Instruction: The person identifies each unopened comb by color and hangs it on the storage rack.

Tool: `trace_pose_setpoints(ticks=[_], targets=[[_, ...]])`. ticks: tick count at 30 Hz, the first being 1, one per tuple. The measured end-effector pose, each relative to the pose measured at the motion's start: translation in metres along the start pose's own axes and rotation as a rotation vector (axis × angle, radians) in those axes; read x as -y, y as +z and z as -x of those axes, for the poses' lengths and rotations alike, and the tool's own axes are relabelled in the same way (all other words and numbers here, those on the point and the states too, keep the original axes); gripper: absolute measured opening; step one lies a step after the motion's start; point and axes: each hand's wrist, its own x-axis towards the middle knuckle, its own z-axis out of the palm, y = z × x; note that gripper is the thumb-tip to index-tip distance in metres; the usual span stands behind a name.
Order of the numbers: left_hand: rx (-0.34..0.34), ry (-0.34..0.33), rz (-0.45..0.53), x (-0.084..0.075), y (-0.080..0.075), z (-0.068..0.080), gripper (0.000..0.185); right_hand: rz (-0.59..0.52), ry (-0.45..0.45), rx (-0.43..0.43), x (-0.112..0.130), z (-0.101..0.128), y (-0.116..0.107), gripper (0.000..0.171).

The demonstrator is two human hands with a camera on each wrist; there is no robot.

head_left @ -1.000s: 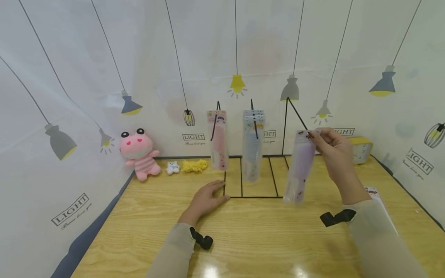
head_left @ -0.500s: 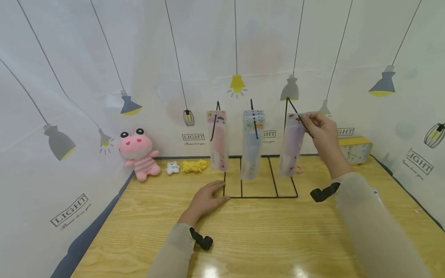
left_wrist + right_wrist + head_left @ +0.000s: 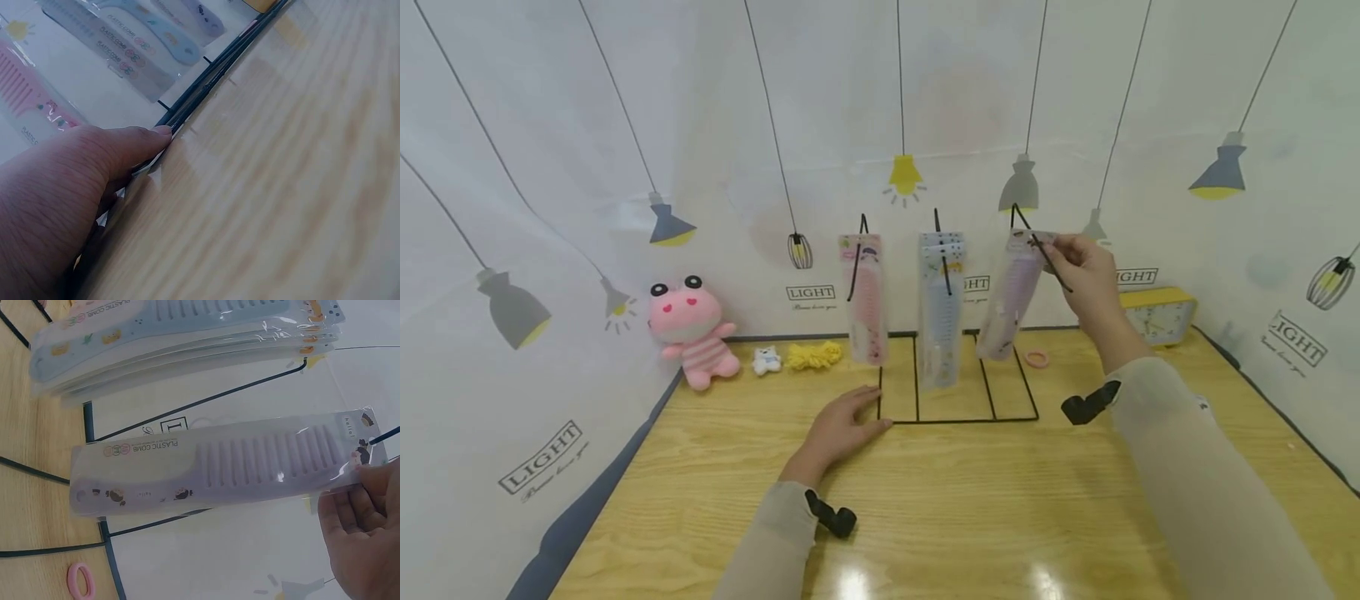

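Observation:
My right hand (image 3: 1088, 279) pinches the top corner of a purple plastic comb (image 3: 1018, 287) in a clear packet. The packet hangs tilted on the right hook (image 3: 1052, 262) of a black wire display rack (image 3: 958, 422); in the right wrist view, the hook's end (image 3: 386, 434) passes through the packet's top. My left hand (image 3: 838, 429) rests at the rack's front left corner, fingers extended and its thumb (image 3: 140, 140) against the base wire. Several packaged blue combs (image 3: 942, 317) hang on the middle hook and packaged pink combs (image 3: 865, 304) on the left one.
A pink plush toy (image 3: 692, 333), a small white bear figure (image 3: 767, 360) and a yellow yarn bundle (image 3: 815, 356) lie left of the rack. To its right are a pink ring (image 3: 1037, 357) and a yellow clock (image 3: 1159, 317). A patterned backdrop (image 3: 820, 100) stands behind.
My right hand has moved up, left and back with the purple comb, bringing the packet from the hook's front further along it. The left hand stays at the rack's corner.

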Motion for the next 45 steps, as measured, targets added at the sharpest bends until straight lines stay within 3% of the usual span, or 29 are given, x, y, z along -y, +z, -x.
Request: trace_pose_setpoints(ticks=[10, 14, 18, 21, 27, 32, 35, 41, 45], targets=[[0.0, -0.009, -0.015, 0.004, 0.001, -0.001, 0.067, 0.123, 0.03, 0.022, -0.013, 0.021, -0.02, 0.045], [-0.001, -0.004, -0.014, 0.004, 0.003, -0.001, 0.067, 0.146, 0.001, 0.044, -0.022, 0.036, -0.032, 0.048], [0.0, -0.004, -0.016, 0.004, 0.004, -0.001, 0.067, 0.085, -0.019, 0.102, -0.031, 0.057, -0.051, 0.043], [0.0, 0.002, -0.005, 0.003, 0.004, -0.001, 0.067, 0.12, -0.001, 0.133, -0.042, 0.075, -0.073, 0.042], [-0.006, 0.01, -0.013, 0.002, 0.003, -0.003, 0.066, 0.45, 0.071, 0.131, -0.079, 0.113, -0.125, 0.051], [-0.008, 0.002, -0.026, 0.005, 0.002, -0.001, 0.066, 0.6, 0.113, 0.147, -0.115, 0.141, -0.157, 0.051], [-0.012, -0.001, -0.022, 0.005, 0.0, -0.001, 0.066, 0.678, 0.167, 0.184, -0.132, 0.149, -0.17, 0.063], [-0.009, 0.003, -0.02, 0.006, 0.0, -0.001, 0.066, 0.927, 0.299, 0.251, -0.148, 0.15, -0.185, 0.107], [-0.013, 0.017, -0.015, 0.003, 0.002, -0.002, 0.066, 0.95, 0.409, 0.289, -0.145, 0.152, -0.19, 0.115]])
